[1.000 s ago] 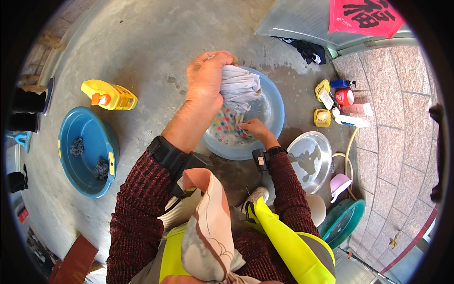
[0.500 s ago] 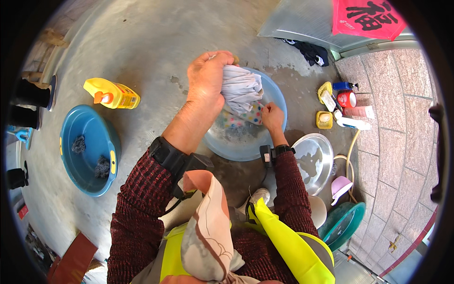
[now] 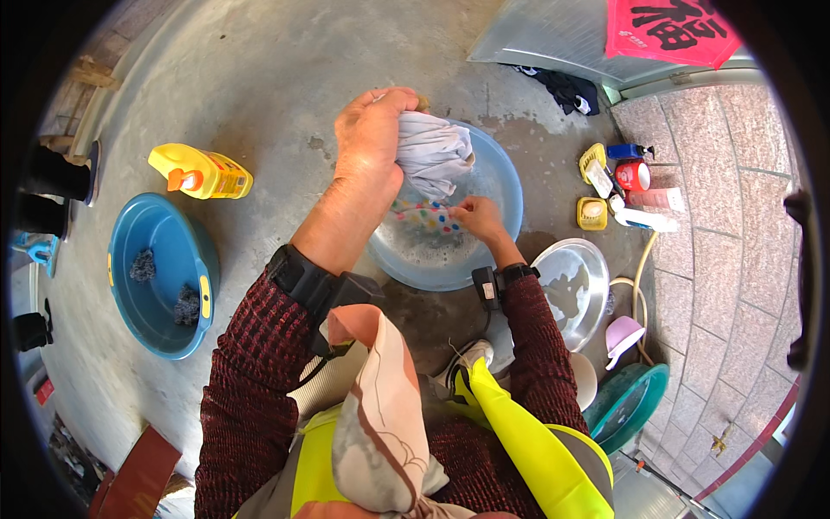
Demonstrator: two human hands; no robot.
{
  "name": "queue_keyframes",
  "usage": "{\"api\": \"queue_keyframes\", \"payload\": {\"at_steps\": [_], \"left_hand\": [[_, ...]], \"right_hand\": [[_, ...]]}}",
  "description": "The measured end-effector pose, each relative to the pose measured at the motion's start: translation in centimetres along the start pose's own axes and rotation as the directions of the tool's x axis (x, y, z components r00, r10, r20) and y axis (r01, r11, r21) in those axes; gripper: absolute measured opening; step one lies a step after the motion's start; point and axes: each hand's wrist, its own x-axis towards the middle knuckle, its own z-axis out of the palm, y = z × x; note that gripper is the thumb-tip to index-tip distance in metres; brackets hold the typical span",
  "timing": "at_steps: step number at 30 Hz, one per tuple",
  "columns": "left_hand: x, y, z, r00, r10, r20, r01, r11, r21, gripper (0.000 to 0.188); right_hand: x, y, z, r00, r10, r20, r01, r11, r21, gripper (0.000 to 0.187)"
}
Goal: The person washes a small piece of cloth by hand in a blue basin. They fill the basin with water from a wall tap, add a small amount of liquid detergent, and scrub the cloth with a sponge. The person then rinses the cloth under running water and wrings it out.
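My left hand [image 3: 372,130] is closed round the top of a bunched pale grey cloth [image 3: 434,156], lifted over a light blue basin [image 3: 500,164]. Below it, a white cloth with coloured dots [image 3: 427,216] hangs low in the basin, over cloudy, sudsy water. My right hand [image 3: 481,218] pinches the right end of this dotted cloth between thumb and fingers. Whether the grey and dotted parts are one piece I cannot tell.
At left stand a darker blue basin [image 3: 213,259] with two dark scrubbers and a yellow bottle [image 3: 204,171]. On the right are a metal basin [image 3: 596,298], a pink scoop [image 3: 624,337], a green basin [image 3: 654,402], a hose, soap dishes and bottles. A person's legs [image 3: 60,177] show far left.
My right hand has moved left along the basin, drawing the dotted cloth in under the grey one. My left hand has shifted slightly left and up, still gripping the grey cloth.
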Motion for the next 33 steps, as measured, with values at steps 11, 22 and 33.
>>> {"api": "queue_keyframes", "payload": {"at_steps": [11, 22, 33], "left_hand": [[0.1, -0.2, 0.0, 1.000, 0.003, 0.001, -0.003, 1.000, -0.025, 0.015], [0.4, -0.6, 0.1, 1.000, -0.002, 0.015, 0.001, 1.000, 0.005, 0.015], [-0.1, -0.5, 0.4, 1.000, 0.001, 0.009, 0.000, 0.998, -0.060, 0.016]], "right_hand": [[-0.9, -1.8, -2.8, 0.919, -0.394, 0.021, 0.341, 0.821, 0.459, 0.011], [-1.2, 0.6, 2.5, 0.990, -0.127, -0.061, 0.112, 0.971, -0.209, 0.026], [-2.5, 1.8, 3.9, 0.958, -0.257, -0.125, 0.224, 0.947, -0.232, 0.020]]}}
